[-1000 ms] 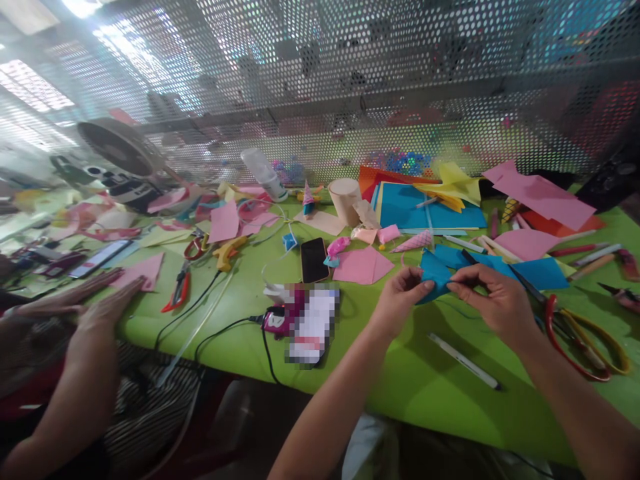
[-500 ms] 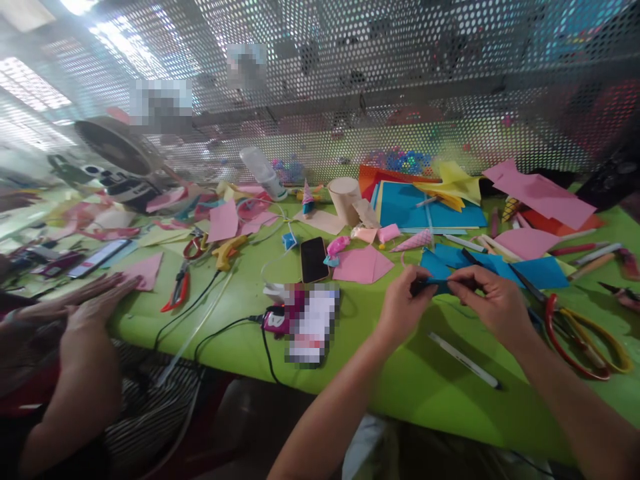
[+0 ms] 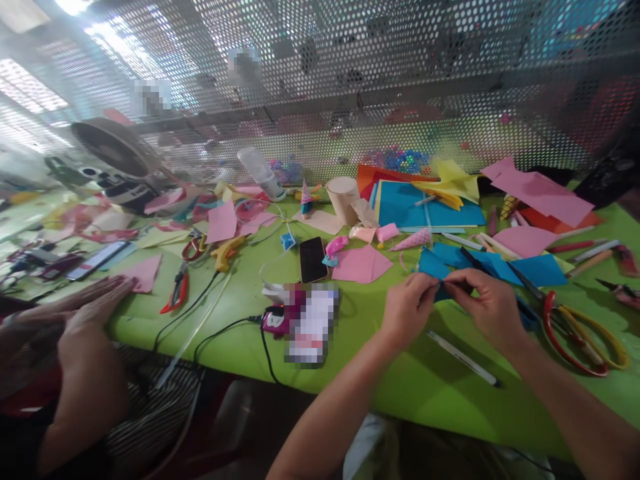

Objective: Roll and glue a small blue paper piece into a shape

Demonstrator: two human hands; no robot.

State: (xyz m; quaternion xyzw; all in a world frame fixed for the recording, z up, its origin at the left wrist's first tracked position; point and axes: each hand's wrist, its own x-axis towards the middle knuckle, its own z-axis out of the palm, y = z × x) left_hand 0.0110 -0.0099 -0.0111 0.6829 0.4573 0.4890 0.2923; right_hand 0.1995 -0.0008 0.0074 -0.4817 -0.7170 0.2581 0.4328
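Observation:
My left hand [image 3: 409,305] and my right hand [image 3: 483,300] meet over the green table, fingertips pinched together on a small piece of blue paper [image 3: 444,292]. Most of that piece is hidden behind the fingers. Just beyond lie cut blue paper strips [image 3: 453,253]. A white pen [image 3: 463,357] rests on the table below the hands. To the right of my right hand lie large scissors [image 3: 575,340] with red and yellow handles, their blades pointing up and left over the blue paper.
Left of my hands are a lit phone [image 3: 314,327], a power bank [image 3: 280,320], a dark phone [image 3: 313,260] and pink paper [image 3: 363,265]. A cardboard tube [image 3: 343,200] and blue sheets [image 3: 430,207] stand farther back. A co-worker's hands [image 3: 95,297] press pink paper at left.
My two hands have drawn closer together, the fingertips now almost touching. The blue piece between them has tilted and shows less. The table things stay in place.

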